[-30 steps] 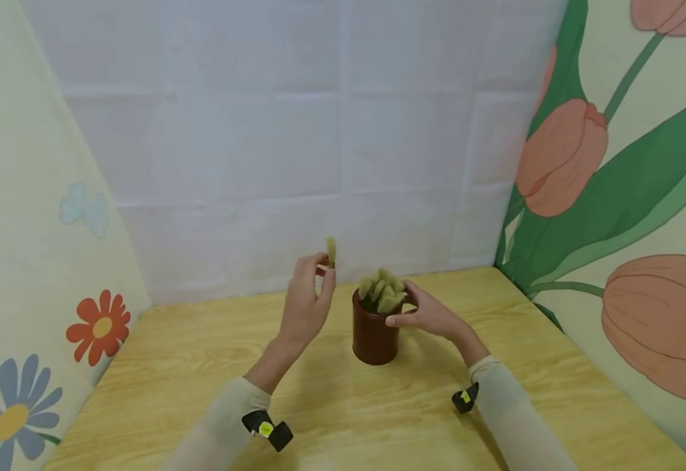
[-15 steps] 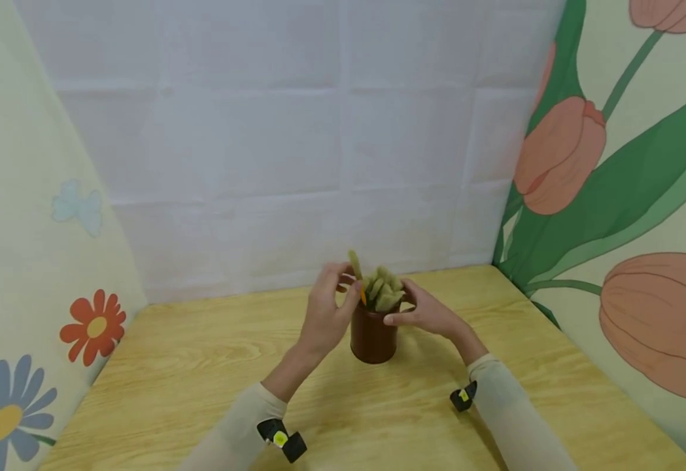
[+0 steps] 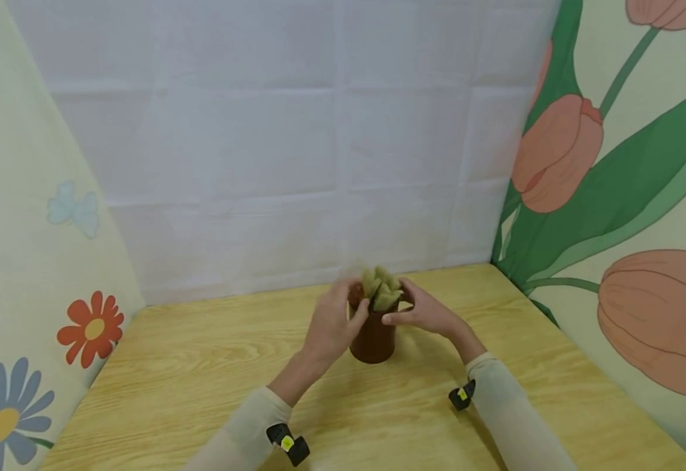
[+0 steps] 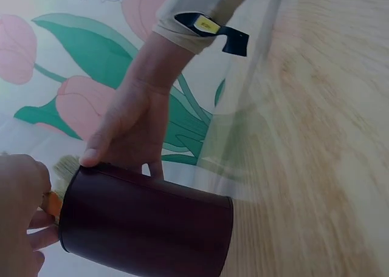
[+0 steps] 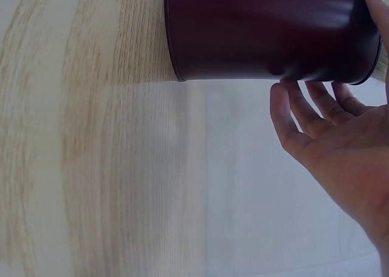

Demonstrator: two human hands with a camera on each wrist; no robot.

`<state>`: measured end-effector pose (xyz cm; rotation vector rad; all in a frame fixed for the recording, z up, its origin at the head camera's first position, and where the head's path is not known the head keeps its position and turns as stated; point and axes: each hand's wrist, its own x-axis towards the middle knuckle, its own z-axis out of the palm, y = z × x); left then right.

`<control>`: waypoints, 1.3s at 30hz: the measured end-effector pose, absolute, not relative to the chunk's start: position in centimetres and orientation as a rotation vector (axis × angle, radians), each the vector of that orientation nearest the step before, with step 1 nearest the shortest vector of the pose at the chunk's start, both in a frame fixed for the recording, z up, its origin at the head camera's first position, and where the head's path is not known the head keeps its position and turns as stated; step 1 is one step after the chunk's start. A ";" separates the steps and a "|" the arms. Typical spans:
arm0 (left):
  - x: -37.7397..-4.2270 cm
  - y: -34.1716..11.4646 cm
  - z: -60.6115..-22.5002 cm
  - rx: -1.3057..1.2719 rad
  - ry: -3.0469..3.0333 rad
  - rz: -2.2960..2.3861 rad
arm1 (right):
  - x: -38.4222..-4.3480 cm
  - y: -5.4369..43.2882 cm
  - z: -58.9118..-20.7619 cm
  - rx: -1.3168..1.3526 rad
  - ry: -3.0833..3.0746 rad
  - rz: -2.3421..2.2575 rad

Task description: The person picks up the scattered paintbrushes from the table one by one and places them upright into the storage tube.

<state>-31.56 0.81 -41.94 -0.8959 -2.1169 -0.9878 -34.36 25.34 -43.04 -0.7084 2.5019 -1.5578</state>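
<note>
A dark reddish-brown cylindrical holder [image 3: 373,340] stands upright on the table, packed with several brushes [image 3: 385,291] whose pale olive bristles point up. My left hand [image 3: 332,320] is at the holder's left rim and pinches a brush by its orange part [image 4: 53,204]. That brush's lower end is hidden by the hand and the holder. My right hand [image 3: 428,313] grips the holder from the right, thumb on the near side by the rim. Fingers [image 5: 304,110] of that hand reach round the holder's far side in the right wrist view.
The wood-grain table [image 3: 201,366] spreads around the holder. A white cloth backdrop [image 3: 248,144] rises behind its back edge. Flower-printed panels stand at the left [image 3: 19,248] and right [image 3: 660,209]. Both sleeved wrists wear small black cameras [image 3: 286,445].
My left hand has moved right and slightly down, bringing the raised brush to the holder, where it now sits lower among the others. The right hand has kept its grip on the holder.
</note>
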 end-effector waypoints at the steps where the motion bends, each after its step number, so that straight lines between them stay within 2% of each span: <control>1: -31.5 0.8 -42.1 -0.865 -2.138 -0.924 | -34.4 25.3 -43.1 -0.712 2.495 -1.560; 6: -31.3 0.8 -42.5 -0.738 -2.212 -0.695 | -34.5 25.4 -43.2 -0.725 2.482 -1.568; 13: -31.3 0.9 -42.9 -0.666 -2.276 -0.701 | -34.5 25.3 -43.2 -0.730 2.477 -1.562; 28: -31.7 0.1 -43.4 -0.708 -2.233 -0.879 | -35.0 25.0 -43.3 -0.788 2.463 -1.578; 34: -31.3 -2.6 -43.6 -0.680 -2.240 -0.888 | -34.0 25.3 -42.8 -0.719 2.544 -1.457; 39: -31.0 -6.6 -43.5 -0.609 -2.400 -0.889 | -32.1 26.3 -40.4 -0.683 2.720 -1.180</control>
